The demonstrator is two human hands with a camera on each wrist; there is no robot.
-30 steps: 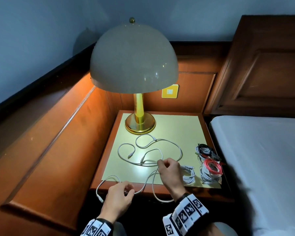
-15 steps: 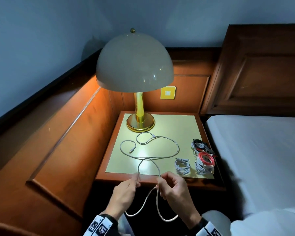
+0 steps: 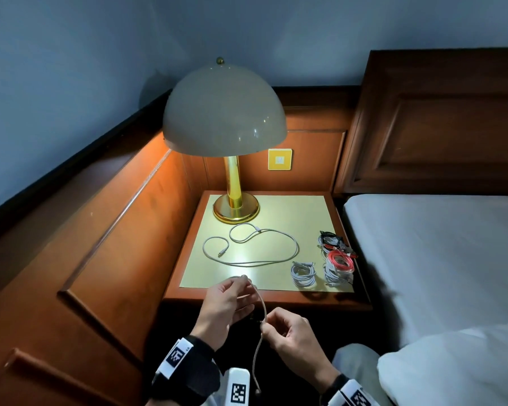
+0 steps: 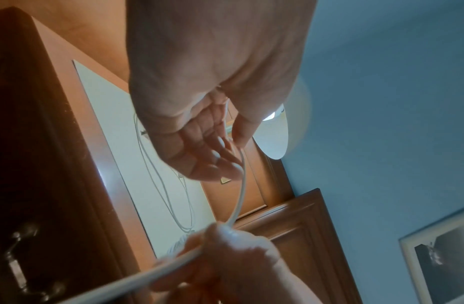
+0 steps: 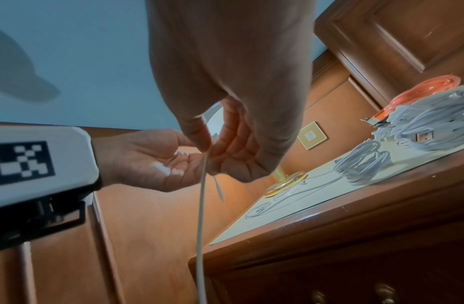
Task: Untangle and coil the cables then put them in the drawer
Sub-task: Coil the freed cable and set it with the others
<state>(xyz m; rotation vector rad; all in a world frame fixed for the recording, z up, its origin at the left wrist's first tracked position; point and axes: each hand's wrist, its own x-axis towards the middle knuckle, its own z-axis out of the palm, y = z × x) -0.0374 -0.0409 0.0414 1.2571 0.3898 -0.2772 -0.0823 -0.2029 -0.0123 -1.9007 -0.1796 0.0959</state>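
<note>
I see my left hand (image 3: pixel 223 309) raised in front of the nightstand (image 3: pixel 264 297), palm turned toward me, and a white cable (image 3: pixel 261 306) runs over its fingers (image 4: pixel 218 162). The thumb and the first finger pinch the cable near the top of the hand. From there the cable goes down in a curve to my right hand (image 3: pixel 288 335), which is a little lower and nearer to me than the left one. The right thumb and index finger pinch it too, while the other fingers of this hand are curled in loosely. Under the right hand the rest of the cable hangs free, toward my lap, and ends in a small plug (image 3: pixel 257 391).

Beyond my left hand, on the pale top of the nightstand, another white cable (image 3: pixel 255 244) lies open in wide loops, not coiled. Beyond my right hand and more to its outer side there is a small white coil (image 3: pixel 303 273), and just beside it a pile of coiled cables (image 3: pixel 336 259), white, red and black together. Far behind the loose cable the lamp (image 3: pixel 226 112) stands on its brass foot. In the right wrist view, below the nightstand edge, I can see the dark front of the drawer (image 5: pixel 355 283) with round knobs; it looks closed.
</note>
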